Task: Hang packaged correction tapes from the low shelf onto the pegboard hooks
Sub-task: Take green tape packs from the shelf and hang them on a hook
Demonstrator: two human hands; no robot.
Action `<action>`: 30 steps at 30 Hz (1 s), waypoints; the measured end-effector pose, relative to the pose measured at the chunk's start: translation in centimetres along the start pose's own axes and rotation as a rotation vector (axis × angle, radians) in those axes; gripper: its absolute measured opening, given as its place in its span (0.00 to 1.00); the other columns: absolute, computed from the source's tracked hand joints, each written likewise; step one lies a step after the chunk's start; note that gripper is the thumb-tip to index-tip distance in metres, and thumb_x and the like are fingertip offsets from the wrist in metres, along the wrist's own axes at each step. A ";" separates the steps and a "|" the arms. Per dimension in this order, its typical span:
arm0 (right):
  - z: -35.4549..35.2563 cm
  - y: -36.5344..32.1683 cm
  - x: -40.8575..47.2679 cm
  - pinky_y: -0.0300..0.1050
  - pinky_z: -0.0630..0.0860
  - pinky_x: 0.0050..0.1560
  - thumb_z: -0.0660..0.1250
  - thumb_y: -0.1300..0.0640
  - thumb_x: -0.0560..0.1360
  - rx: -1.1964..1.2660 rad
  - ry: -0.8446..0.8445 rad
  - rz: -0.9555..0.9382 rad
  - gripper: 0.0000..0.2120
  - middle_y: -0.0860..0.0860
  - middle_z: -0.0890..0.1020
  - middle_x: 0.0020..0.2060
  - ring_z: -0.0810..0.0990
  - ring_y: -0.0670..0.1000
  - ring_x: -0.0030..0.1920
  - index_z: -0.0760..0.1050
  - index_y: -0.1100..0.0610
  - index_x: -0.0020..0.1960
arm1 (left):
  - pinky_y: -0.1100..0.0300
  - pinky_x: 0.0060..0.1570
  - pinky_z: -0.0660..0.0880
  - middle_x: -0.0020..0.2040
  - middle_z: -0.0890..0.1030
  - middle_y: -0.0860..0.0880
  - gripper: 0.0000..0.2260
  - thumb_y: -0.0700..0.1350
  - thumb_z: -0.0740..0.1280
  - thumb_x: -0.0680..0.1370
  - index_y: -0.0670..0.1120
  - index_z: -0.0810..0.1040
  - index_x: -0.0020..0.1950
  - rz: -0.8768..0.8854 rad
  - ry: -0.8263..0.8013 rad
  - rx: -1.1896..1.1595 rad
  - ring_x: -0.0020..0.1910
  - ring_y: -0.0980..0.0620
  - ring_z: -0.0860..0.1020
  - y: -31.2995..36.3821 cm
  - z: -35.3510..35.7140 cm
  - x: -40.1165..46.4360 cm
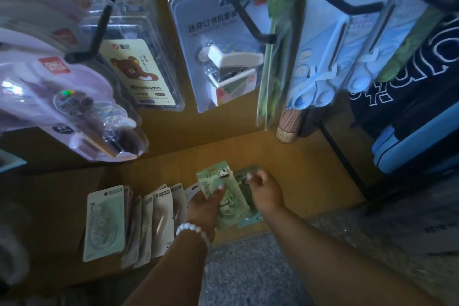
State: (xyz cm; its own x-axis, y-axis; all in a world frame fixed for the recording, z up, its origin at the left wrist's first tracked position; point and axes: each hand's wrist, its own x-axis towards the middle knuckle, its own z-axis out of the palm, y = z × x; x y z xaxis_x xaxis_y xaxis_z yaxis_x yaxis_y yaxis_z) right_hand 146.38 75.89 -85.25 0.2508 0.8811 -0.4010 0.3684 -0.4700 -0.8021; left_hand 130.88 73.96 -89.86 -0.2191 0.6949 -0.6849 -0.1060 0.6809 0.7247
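Down low, both your hands were on the green packs at the shelf.

Leftmost, a fanned row of pale packs (104, 221) lay on the wooden shelf (310, 181), leaning one against the next. Just right of them your left hand (203, 206), a bead bracelet (192, 228) at its wrist, gripped a green panda pack (218, 176), thumb curled over its face and its top tilted up and away from you. Beside it your right hand (265, 194) reached to a second green pack (244, 174) behind the first, fingers curled at its upper edge; whether they pinched it or only touched it could not be told. Above, black hooks (250, 21) carried hanging blister packs, a stapler pack (223, 57) among them.
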 end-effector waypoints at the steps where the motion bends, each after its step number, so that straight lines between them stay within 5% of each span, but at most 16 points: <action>1: -0.2 0.6 0.3 0.43 0.70 0.45 0.60 0.52 0.79 -0.079 0.042 0.047 0.14 0.56 0.81 0.52 0.79 0.58 0.54 0.74 0.61 0.58 | 0.39 0.53 0.79 0.52 0.86 0.47 0.41 0.72 0.77 0.52 0.50 0.80 0.58 -0.003 0.011 0.003 0.51 0.40 0.84 -0.2 -0.5 0.2; 5: -0.2 3.3 1.4 0.45 0.71 0.49 0.61 0.51 0.77 -0.397 0.009 0.212 0.17 0.60 0.78 0.57 0.78 0.60 0.57 0.71 0.62 0.59 | 0.37 0.54 0.78 0.54 0.85 0.46 0.46 0.72 0.78 0.50 0.49 0.79 0.62 -0.011 0.065 -0.057 0.53 0.39 0.83 -1.4 -1.9 1.1; 12: 1.2 3.4 2.2 0.44 0.74 0.49 0.59 0.55 0.77 -0.539 -0.042 0.212 0.14 0.58 0.80 0.56 0.79 0.59 0.56 0.77 0.60 0.56 | 0.41 0.56 0.78 0.59 0.83 0.47 0.51 0.75 0.75 0.47 0.50 0.76 0.65 -0.004 0.125 -0.025 0.56 0.42 0.82 -3.9 -3.3 3.9; 19: -1.3 0.6 0.1 0.42 0.63 0.40 0.58 0.59 0.80 -0.160 0.247 -0.013 0.09 0.58 0.80 0.46 0.78 0.60 0.48 0.74 0.62 0.54 | 0.43 0.61 0.76 0.58 0.83 0.44 0.47 0.74 0.71 0.52 0.46 0.77 0.63 0.068 0.152 0.003 0.57 0.41 0.81 -2.2 -3.1 2.3; 21: -1.6 0.2 0.1 0.40 0.63 0.40 0.61 0.59 0.79 0.036 0.174 -0.020 0.09 0.55 0.78 0.44 0.78 0.56 0.48 0.75 0.63 0.55 | 0.42 0.61 0.76 0.58 0.83 0.43 0.44 0.75 0.72 0.55 0.45 0.78 0.60 0.071 0.143 0.006 0.57 0.40 0.81 -1.7 -2.7 1.6; 24: -0.6 0.0 -0.6 0.41 0.64 0.37 0.64 0.60 0.78 0.086 -0.043 -0.013 0.05 0.52 0.76 0.42 0.74 0.51 0.45 0.76 0.60 0.52 | 0.39 0.62 0.75 0.58 0.82 0.38 0.19 0.64 0.68 0.70 0.48 0.78 0.46 0.116 0.102 0.025 0.58 0.36 0.80 -0.2 -1.5 -0.4; 27: 0.7 0.5 -1.5 0.39 0.67 0.35 0.65 0.60 0.77 0.104 -0.103 -0.025 0.03 0.49 0.76 0.37 0.75 0.51 0.42 0.73 0.57 0.44 | 0.36 0.57 0.77 0.56 0.84 0.41 0.32 0.71 0.72 0.61 0.48 0.81 0.52 0.038 0.008 -0.145 0.56 0.37 0.82 1.1 -0.6 -2.1; 30: 1.4 0.7 -1.6 0.38 0.68 0.34 0.66 0.59 0.76 0.085 -0.092 -0.044 0.04 0.48 0.77 0.35 0.76 0.49 0.39 0.74 0.56 0.42 | 0.35 0.51 0.79 0.50 0.86 0.45 0.34 0.65 0.80 0.54 0.49 0.80 0.54 0.034 -0.025 -0.133 0.49 0.40 0.84 1.6 -0.1 -2.9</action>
State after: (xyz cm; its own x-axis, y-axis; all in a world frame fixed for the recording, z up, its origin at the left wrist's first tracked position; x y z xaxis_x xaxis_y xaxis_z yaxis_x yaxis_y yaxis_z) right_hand 145.02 74.21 -85.77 0.1512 0.9037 -0.4006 0.2994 -0.4281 -0.8527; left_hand 131.29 73.03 -86.66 -0.2006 0.7237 -0.6603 -0.2268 0.6214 0.7499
